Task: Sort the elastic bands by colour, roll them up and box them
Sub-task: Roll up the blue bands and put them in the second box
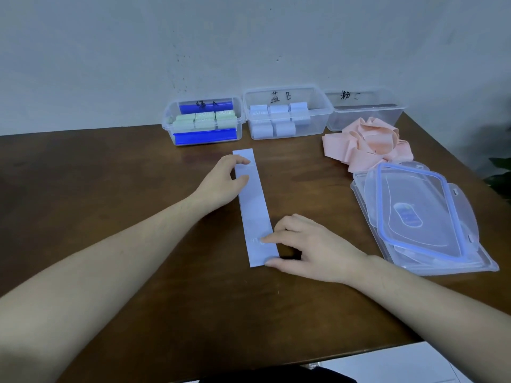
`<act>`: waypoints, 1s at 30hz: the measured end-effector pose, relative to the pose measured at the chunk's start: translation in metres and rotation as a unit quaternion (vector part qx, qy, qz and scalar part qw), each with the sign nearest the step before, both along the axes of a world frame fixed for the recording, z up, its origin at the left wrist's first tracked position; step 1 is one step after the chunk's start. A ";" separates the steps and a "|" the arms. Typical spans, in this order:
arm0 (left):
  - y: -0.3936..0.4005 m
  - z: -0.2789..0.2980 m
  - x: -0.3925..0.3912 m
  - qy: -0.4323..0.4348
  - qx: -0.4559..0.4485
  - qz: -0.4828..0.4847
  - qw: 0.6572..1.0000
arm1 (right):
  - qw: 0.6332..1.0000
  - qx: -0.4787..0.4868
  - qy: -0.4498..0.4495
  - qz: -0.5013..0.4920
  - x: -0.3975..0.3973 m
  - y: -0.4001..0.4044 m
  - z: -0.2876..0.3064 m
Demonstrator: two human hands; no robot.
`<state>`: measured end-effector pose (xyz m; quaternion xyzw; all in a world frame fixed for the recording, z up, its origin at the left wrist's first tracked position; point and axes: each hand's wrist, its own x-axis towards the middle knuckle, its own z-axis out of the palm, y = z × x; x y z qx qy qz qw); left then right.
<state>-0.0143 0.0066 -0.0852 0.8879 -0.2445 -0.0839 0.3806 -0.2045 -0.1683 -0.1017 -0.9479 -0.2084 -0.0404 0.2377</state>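
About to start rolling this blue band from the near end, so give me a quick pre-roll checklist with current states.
1. Blue band lies flat and straight on the table: ok.
2. Left hand pins the far end: ok.
3. Right hand has fingers on the near end: ok.
4. Middle box, holding the blue rolls, is open: ok.
5. Room left in it for another roll: cannot tell.
6. Pink bands lie clear of the blue band: ok.

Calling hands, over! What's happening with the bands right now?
Left hand and right hand press the blue band flat, unrolled. Pink bands still heaped, unboxed. Nothing in the way.
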 end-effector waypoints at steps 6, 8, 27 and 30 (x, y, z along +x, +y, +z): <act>0.033 -0.011 -0.065 -0.100 -0.032 -0.080 0.991 | 0.999 -0.022 -0.044 0.017 -0.004 0.000 -0.005; 0.044 -0.011 -0.090 -0.101 -0.049 -0.106 0.988 | 0.996 -0.025 -0.081 0.029 -0.006 0.001 -0.007; 0.063 -0.031 -0.152 -0.258 0.035 -0.150 0.954 | 0.995 -0.001 -0.102 0.014 -0.020 0.011 -0.012; 0.063 -0.027 -0.154 -0.233 0.034 -0.148 0.961 | 0.997 0.012 -0.073 0.017 -0.022 0.010 -0.011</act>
